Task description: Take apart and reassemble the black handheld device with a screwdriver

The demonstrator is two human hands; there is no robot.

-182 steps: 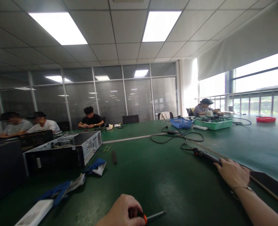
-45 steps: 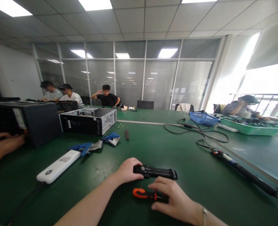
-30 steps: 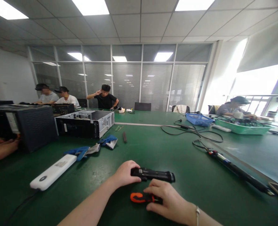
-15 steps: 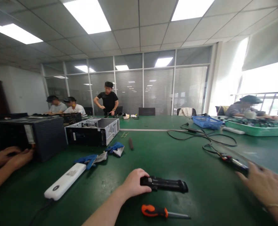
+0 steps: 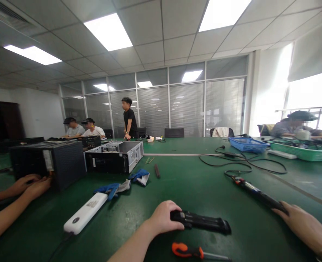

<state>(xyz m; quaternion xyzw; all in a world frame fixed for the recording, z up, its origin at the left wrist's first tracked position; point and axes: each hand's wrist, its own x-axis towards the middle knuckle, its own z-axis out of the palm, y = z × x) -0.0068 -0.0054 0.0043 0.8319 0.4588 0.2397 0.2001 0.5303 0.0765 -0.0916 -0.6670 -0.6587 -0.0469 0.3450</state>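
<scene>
My left hand (image 5: 165,219) is closed around the left end of a long black plastic part (image 5: 206,222) that lies on the green table. On the right, my right hand (image 5: 305,225) grips the black near end of a slim corded stick-shaped tool (image 5: 259,196); its exact kind is unclear. A cable runs from the tool's far end, which points away from me. Below the black part lies a screwdriver (image 5: 186,250) with an orange and black handle, and neither hand touches it.
At left, another person's hands (image 5: 35,187) work at a black computer case (image 5: 71,163). Near it are an open case (image 5: 106,162), a white power strip (image 5: 86,213) and blue-grey gloves (image 5: 112,189). Black cable (image 5: 215,163), a blue basket (image 5: 246,145) and a green basket (image 5: 308,154) stand right.
My right hand has gone from spread fingers beside the corded tool to gripping its near end. My left hand stays on the black part. The view has shifted slightly left.
</scene>
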